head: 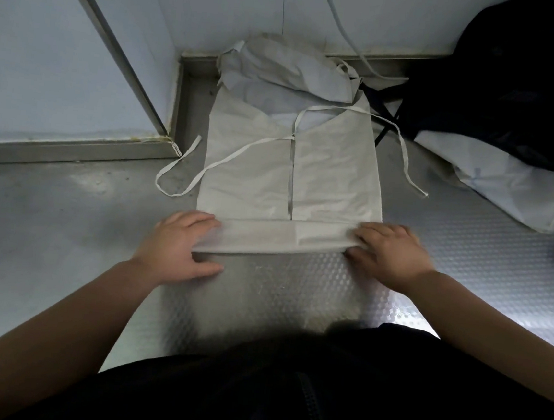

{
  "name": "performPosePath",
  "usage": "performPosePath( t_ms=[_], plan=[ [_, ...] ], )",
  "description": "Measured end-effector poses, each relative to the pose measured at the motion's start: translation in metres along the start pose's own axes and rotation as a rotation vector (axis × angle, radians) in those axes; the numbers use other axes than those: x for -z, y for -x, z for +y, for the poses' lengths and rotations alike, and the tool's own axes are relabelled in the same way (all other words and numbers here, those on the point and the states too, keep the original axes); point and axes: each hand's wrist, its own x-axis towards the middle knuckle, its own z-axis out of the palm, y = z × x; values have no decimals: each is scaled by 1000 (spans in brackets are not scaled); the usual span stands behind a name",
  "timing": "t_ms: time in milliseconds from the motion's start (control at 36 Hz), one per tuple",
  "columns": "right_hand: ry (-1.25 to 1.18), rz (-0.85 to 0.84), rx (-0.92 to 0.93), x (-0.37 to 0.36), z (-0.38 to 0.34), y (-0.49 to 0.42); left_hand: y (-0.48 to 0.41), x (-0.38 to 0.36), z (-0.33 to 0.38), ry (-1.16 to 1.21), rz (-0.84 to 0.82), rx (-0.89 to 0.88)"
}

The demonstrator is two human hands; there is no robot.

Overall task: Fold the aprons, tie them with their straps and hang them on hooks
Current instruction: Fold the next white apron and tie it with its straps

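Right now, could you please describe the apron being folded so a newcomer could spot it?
On the metal floor by the wall corner lie pale aprons. The apron is the middle one, nearest the person. Unlike the crumpled apron behind and the side apron partly under the black bag, it lies flat, left hand and right hand gripping its folded near edge.

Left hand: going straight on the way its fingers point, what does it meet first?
The apron: the left hand holds its folded near edge, so it would slide onto the flat cloth, probably toward the middle strap.
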Motion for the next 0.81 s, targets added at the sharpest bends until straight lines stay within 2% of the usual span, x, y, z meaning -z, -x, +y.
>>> performPosePath(
  t_ms=[83, 111, 167, 222, 333, 500, 583, 694, 750, 806],
  plan=[
    [-97, 46, -44, 8, -1, -2, -5, 6, 5, 120, 117, -22],
    [-170, 33, -70, 12, 0, -2, -7, 10, 8, 187, 124, 21],
    [-313, -50, -102, 20, 3, -4, -13, 17, 11, 368, 52, 167],
    [-332, -106, -96, 23, 8, -6, -21, 19, 6, 516, -17, 263],
    [-466, 4, -184, 21, 16, -12, -26, 23, 7, 686, -24, 371],
    [-616, 86, -454, 15, 8, -26, -34, 10, 18, 552, 166, 546],
    [-607, 65, -525, 14, 1, -30, -37, 5, 27, 440, 238, 625],
    [-297, 103, -412, 18, -9, -30, -36, -4, 28, 216, 317, 495],
    [-81, 51, -266, 21, -10, -32, -33, -8, 24, 151, 347, 308],
    [1, -20, -113, 22, -8, -33, -27, -12, 18, 105, 270, 143]
  ],
)
